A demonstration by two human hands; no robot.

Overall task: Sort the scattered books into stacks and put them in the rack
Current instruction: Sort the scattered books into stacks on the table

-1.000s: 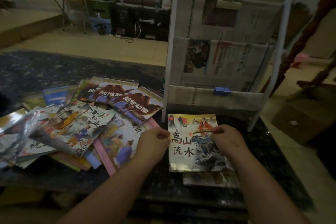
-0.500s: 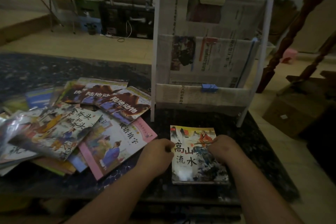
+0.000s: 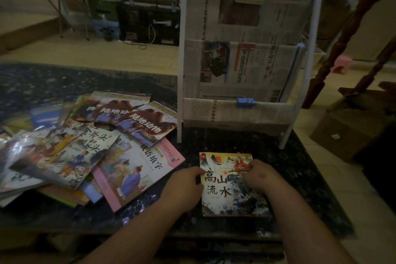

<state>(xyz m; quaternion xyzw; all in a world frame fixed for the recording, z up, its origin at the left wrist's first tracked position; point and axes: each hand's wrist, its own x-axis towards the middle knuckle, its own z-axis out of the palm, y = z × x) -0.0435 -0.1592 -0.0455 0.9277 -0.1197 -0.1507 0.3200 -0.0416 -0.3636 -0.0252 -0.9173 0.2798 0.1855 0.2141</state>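
Left hand [image 3: 184, 185], right hand [image 3: 261, 176] on one book [image 3: 227, 200] (rack [image 3: 181, 70] behind)

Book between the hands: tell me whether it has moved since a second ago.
Yes. The book has slid toward the person, away from the white rack and its feet.

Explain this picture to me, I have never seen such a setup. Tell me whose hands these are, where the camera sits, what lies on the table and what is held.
No machine here: a person works with bare hands, filmed by one head-worn camera looking forward and down. The left hand and right hand grip the sides of a glossy mountain-painting picture book lying on the dark speckled stone table. Left of it lies a loose pile of colourful picture books. Behind stands a white tube-frame rack lined with newspaper.
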